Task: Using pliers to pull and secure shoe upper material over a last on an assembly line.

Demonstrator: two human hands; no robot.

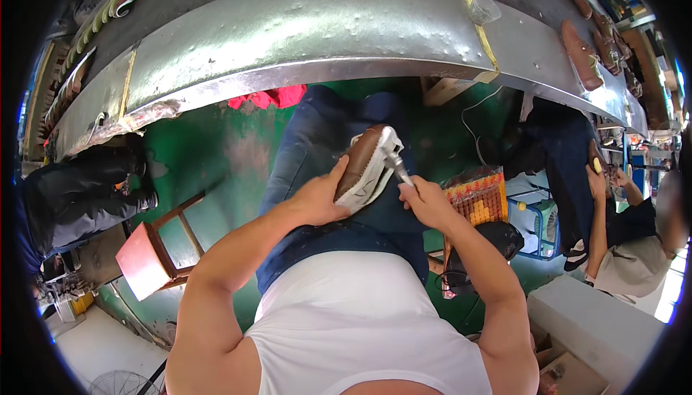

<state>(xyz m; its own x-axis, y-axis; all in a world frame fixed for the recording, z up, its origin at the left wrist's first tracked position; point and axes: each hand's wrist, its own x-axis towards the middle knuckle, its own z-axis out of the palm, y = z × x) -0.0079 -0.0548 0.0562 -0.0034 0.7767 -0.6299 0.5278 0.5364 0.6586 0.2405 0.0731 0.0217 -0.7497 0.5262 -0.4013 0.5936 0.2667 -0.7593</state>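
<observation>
Over my lap, my left hand (pixel 324 192) is closed round the heel end of a brown leather shoe (pixel 359 166). The shoe has pale stitching along its edge and a whitish underside. It is tilted, its toe pointing away from me. My right hand (pixel 427 201) grips the handle of a short tool (pixel 396 164) with a silvery shaft. The tool's head meets the pale side of the shoe near the toe; its exact kind is too blurred to tell.
A metal-edged bench (pixel 303 31) curves across the front, with brown shoes (pixel 581 55) on its right. A red-topped stool (pixel 144 259) stands at left; a beaded seat cover (pixel 477 199) and a blue-framed stool (pixel 537 225) at right. A co-worker (pixel 627 251) sits at far right, another person (pixel 86 200) at left.
</observation>
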